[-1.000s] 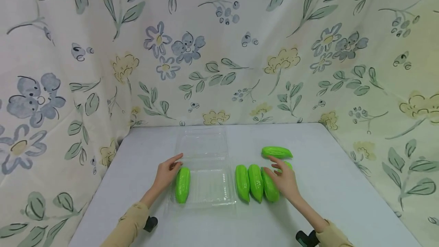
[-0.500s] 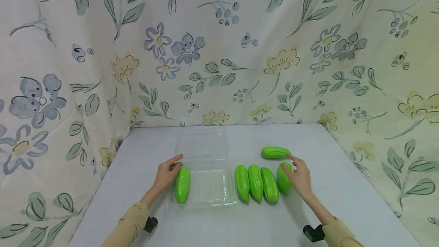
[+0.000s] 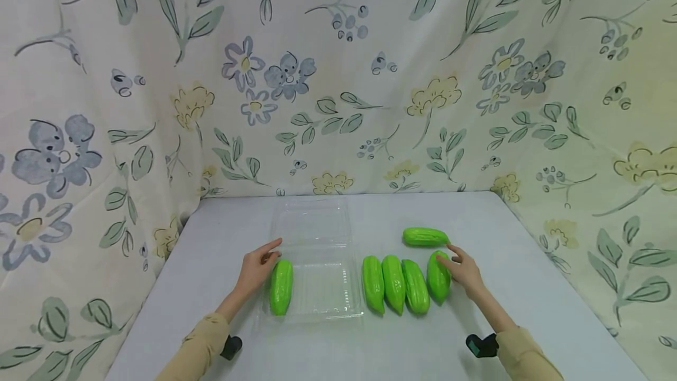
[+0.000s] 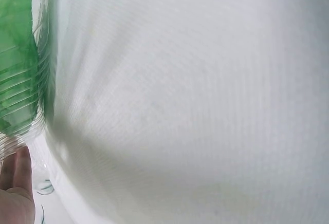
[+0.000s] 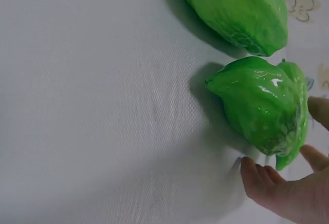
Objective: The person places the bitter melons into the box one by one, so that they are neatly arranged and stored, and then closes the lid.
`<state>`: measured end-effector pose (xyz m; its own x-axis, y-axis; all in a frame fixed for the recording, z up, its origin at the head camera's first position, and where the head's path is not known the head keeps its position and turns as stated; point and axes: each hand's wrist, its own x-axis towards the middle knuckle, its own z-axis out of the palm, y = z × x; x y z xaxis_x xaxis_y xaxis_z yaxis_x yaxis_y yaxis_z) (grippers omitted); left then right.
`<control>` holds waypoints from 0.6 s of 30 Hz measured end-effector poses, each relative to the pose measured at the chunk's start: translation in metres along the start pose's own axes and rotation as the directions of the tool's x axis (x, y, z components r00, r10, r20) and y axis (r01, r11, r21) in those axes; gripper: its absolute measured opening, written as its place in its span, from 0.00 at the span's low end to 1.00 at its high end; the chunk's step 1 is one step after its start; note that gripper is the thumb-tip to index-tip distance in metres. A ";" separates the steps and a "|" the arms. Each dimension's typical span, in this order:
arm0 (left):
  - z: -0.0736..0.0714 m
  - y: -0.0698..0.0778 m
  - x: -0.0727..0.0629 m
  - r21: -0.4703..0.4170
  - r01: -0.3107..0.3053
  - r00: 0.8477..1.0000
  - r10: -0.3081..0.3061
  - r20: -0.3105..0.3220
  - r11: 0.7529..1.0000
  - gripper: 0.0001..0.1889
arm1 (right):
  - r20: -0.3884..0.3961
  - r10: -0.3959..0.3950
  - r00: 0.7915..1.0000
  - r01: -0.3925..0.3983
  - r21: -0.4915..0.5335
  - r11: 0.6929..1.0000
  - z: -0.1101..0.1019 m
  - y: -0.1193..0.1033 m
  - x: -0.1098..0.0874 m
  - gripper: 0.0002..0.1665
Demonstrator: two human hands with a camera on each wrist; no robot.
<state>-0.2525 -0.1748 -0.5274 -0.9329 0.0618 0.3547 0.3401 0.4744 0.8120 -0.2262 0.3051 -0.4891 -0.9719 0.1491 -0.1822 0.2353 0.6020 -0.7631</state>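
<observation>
In the head view my left hand rests at the left edge of a clear plastic clamshell box, beside one bright green bitter melon lying inside it. The left wrist view shows straight fingers at the box's ribbed outer wall. My right hand is at the rightmost bitter melon of a row on the table. Its thumb and fingers are spread about that glossy, pointed melon in the right wrist view, with a gap showing at the fingers.
Several more bitter melons lie side by side right of the box. Another melon lies crosswise behind them. The box's lid is folded back on the white table. A flowered curtain stands around the table.
My right hand has moved right, from the third melon in the row to the rightmost one. The left hand stays at the box.
</observation>
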 end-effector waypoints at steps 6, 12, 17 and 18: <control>-0.001 0.000 0.000 -0.010 0.010 1.000 -0.010 0.012 1.000 0.18 | 0.027 0.013 1.000 -0.013 0.011 1.000 0.002 0.004 0.005 0.40; -0.002 -0.002 0.001 -0.021 0.009 1.000 -0.009 0.027 1.000 0.18 | 0.009 0.014 1.000 -0.014 -0.002 1.000 0.005 0.003 0.005 0.39; -0.002 -0.001 0.001 -0.021 0.027 0.999 -0.026 0.040 0.999 0.18 | 0.000 0.018 1.000 -0.018 0.006 1.000 0.006 0.003 0.003 0.38; -0.002 -0.001 0.001 -0.023 0.032 0.999 -0.031 0.040 0.999 0.18 | 0.001 0.018 1.000 -0.018 0.007 1.000 0.006 0.003 0.003 0.38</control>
<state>-0.2535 -0.1771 -0.5264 -0.9470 0.0821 0.3107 0.3129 0.4562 0.8330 -0.2284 0.3025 -0.4957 -0.9675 0.1590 -0.1968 0.2530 0.5939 -0.7637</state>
